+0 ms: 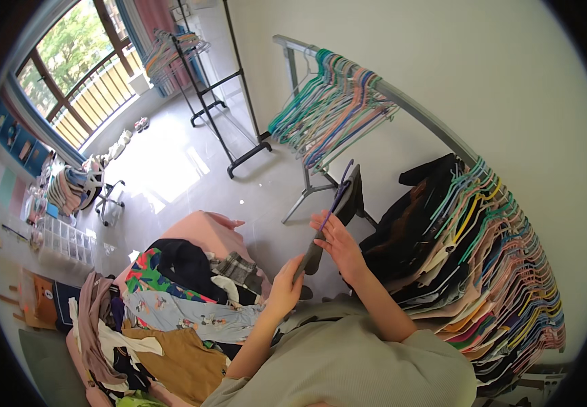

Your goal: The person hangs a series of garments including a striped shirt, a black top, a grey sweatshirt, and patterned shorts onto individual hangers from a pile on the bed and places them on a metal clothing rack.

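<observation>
My left hand (pixel 286 286) grips the edge of a dark grey-green garment (pixel 312 258) in front of my body. Higher and to the right, my right hand (pixel 340 245) has its fingers and thumb about a purple clothes hanger (pixel 335 202). The hanger is seen nearly edge-on, its hook pointing away from me, and its lower end runs into the garment. How far it sits inside the cloth is hidden. A dark grey panel (pixel 353 196) shows right behind the hanger; whether it is cloth or a chair back is unclear.
To the right, a metal rail (pixel 420 114) carries bunched hangers (pixel 331 109) and densely hung clothes (pixel 497 285). Loose clothes (pixel 181 310) cover a pink-draped surface (pixel 199 231) at left. Beyond stand a black garment rack (pixel 217 119) and a swivel chair (pixel 106 191).
</observation>
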Tool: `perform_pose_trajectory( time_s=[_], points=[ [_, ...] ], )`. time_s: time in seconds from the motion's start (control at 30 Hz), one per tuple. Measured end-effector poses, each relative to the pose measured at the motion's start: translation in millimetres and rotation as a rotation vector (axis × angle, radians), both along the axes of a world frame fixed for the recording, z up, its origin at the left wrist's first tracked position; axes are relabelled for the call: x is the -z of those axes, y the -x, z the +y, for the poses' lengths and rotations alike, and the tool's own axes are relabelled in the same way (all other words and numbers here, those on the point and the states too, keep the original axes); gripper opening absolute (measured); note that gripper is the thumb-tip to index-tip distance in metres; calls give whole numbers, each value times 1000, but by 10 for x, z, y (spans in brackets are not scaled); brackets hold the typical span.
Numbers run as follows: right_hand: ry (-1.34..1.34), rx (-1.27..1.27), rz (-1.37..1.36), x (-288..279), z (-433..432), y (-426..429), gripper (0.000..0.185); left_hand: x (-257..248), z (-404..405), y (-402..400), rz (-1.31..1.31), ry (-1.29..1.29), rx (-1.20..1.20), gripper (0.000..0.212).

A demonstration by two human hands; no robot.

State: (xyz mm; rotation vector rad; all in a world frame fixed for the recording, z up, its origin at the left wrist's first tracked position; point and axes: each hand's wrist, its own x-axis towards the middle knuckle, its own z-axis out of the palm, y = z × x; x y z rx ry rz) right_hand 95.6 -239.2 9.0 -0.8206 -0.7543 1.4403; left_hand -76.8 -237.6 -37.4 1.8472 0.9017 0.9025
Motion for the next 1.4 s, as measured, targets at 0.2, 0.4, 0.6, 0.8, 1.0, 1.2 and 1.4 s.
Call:
perform_pose_trajectory(
  time_s=[0.2,0.4,0.6,0.8,1.0,1.2,1.4],
  points=[
    [-88,105,-14,-151,-66,-455,68,-130,-75,-623,-36,-115,-9,39],
    [-187,233,-12,-364,-54,-841,71,-336,-11,-1119,-19,-175,23,42],
    [-229,402,3,-510,-53,-1203,68,-566,90,-1577,-49,-234,124,42],
    [-199,581,-13,-390,-133,-1536,62,-608,75,-1933,-34,-218,194,43],
    [-153,626,80,-274,-225,-1687,58,-535,30,-2064,42,-147,232,44],
    [-87,656,122,-211,-286,-1658,59,-357,-40,-2105,57,-179,252,44],
    [-42,868,198,-193,-404,-1665,51,-246,-258,-2219,94,-90,340,53]
  ],
)
